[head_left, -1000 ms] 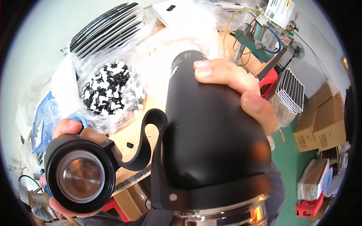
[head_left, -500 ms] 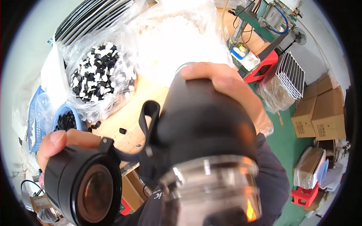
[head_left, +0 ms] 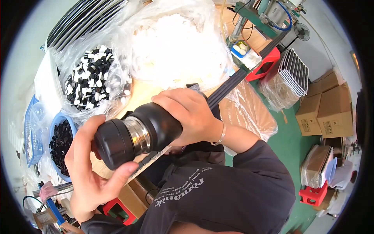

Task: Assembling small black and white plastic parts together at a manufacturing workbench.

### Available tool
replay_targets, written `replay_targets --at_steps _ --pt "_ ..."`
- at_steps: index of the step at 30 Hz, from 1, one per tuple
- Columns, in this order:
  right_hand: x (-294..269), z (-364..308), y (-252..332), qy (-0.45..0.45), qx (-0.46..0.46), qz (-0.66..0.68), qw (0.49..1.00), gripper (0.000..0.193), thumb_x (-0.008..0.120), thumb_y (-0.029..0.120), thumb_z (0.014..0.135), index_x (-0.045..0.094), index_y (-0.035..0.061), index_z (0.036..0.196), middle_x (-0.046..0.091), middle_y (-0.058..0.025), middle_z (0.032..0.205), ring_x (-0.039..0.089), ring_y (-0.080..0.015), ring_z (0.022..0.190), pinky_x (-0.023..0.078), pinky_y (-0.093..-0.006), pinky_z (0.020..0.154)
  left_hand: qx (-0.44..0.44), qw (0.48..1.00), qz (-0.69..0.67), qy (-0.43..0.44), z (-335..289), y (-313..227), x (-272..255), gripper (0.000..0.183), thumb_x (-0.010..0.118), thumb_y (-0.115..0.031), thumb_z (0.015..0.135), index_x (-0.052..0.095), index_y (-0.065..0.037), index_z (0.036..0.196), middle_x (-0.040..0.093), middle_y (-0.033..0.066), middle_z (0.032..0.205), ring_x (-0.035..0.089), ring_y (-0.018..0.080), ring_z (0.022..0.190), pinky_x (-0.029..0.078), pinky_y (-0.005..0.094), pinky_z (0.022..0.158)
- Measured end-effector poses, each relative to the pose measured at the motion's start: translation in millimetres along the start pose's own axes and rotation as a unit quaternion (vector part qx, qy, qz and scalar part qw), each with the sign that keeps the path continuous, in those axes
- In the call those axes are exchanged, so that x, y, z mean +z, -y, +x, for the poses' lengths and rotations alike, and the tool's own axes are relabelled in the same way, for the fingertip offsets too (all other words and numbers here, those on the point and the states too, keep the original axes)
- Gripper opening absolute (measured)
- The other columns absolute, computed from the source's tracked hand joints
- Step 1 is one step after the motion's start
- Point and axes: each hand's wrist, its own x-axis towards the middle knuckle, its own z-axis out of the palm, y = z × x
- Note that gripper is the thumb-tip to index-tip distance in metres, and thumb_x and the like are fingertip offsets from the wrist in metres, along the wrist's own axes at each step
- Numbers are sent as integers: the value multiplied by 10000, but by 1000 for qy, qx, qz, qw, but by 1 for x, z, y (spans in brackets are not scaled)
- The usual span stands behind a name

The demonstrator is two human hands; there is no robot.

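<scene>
A black vacuum flask [head_left: 160, 123] lies tilted sideways across the front of the workbench, held in the air. My right hand [head_left: 196, 117] is wrapped round its body from above. At its left end, a black ribbed screw cap [head_left: 113, 142] sits at the mouth, with the shiny steel neck [head_left: 136, 134] bare between cap and body. My left hand [head_left: 89, 167] grips the cap, index finger over the top and thumb at its lower edge. The flask's base is partly hidden by my right hand.
A clear bag of black and white caps [head_left: 91, 80] and a larger bag of white parts [head_left: 179, 50] lie on the bench. A blue tub [head_left: 54, 121] of black pieces stands left, beside a blue basket [head_left: 33, 134]. Cartons [head_left: 333, 109] and a red stool [head_left: 313, 193] are at right.
The flask has moved down and away from the camera, turning from mouth-toward-me to sideways. The cap, held apart on its strap before, is now at the steel neck.
</scene>
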Motion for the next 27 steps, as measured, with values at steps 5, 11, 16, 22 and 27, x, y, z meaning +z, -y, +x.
replay_targets --at_steps 5,11,16,22,27 --pt "9 -5 1 24 25 7 999 718 810 226 491 548 36 1132 618 -126 940 631 -318 821 506 -384 718 67 982 151 91 8 1 6 701 820 -227 618 518 23 1200 571 184 1047 596 314 862 480 341 743" --pt "8 -17 2 154 130 156 967 744 828 229 513 504 43 1156 621 -108 917 626 -324 825 497 -381 716 294 923 218 115 17 22 4 776 812 -310 631 492 -4 1268 540 252 1075 579 384 902 483 410 774" --pt "2 -17 2 150 139 131 970 721 830 236 535 507 51 1153 622 -109 915 626 -318 814 496 -384 713 16 977 139 163 9 3 3 788 776 -342 659 482 -5 1308 552 209 1019 582 359 892 474 401 782" --pt "-5 -21 3 131 124 106 978 697 823 231 541 513 59 1141 614 -102 911 626 -312 805 498 -383 697 61 982 80 160 11 -7 0 687 756 -288 696 511 -100 1310 485 248 1180 538 408 963 453 440 829" --pt "-4 -29 2 152 136 129 970 670 815 235 559 521 69 1138 611 -97 905 628 -302 803 504 -375 685 196 958 99 184 12 7 12 627 687 -54 702 492 -75 1298 427 254 1284 514 435 1086 442 436 921"
